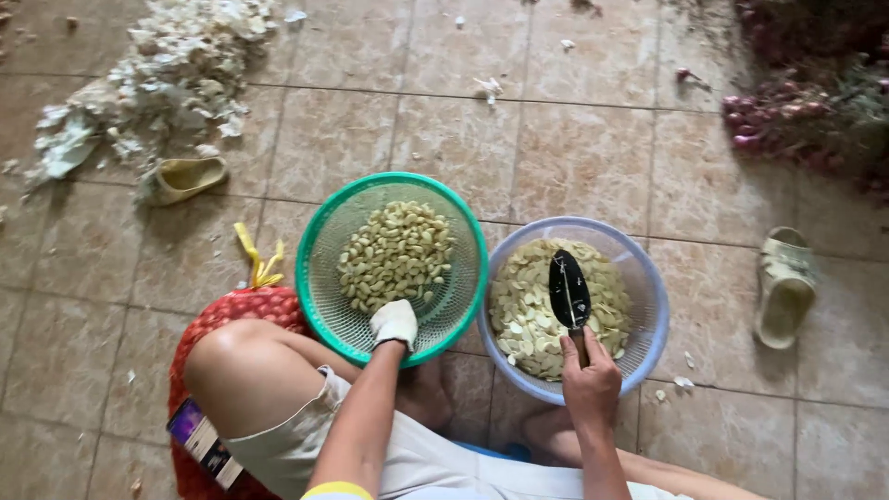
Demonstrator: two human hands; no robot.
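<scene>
My left hand (394, 323), in a white glove, reaches into a green mesh basket (319, 243) and rests on the near edge of a heap of peeled garlic cloves (396, 252). My right hand (589, 378) grips the handle of a knife with a dark blade (569, 289). The blade points away from me over a lilac basket (648, 306) holding sliced garlic (521, 310). Whether the gloved fingers hold a clove cannot be seen.
A red mesh sack (243, 306) with a yellow tie lies by my left knee. A pile of white garlic skins (157, 79) covers the tiled floor at top left. Sandals (783, 282) (185, 177) lie right and left. Red onions (801, 102) sit at top right.
</scene>
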